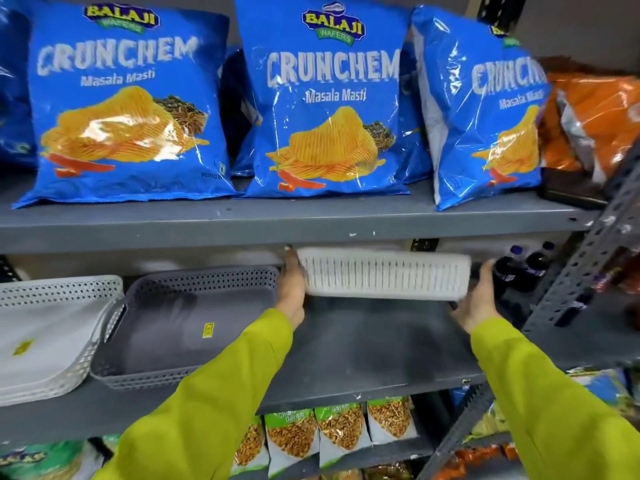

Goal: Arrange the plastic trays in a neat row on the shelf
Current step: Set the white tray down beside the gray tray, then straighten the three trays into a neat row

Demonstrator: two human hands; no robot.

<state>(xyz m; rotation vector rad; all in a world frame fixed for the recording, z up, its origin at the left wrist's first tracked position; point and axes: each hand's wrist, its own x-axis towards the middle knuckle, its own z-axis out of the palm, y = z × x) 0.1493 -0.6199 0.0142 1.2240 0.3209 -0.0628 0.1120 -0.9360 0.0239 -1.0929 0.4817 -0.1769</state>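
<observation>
Your left hand [292, 289] and right hand [479, 299] each hold a grip on one end of the white slatted tray [384, 275], lifted just above the shelf [363, 344] right of the grey tray [187, 320]; swing it right and you may topple the dark bottles [519, 268].

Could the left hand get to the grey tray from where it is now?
Probably yes. The left hand grips the white tray at its left end, right beside the grey tray, with nothing between them. It would have to let go first.
</observation>
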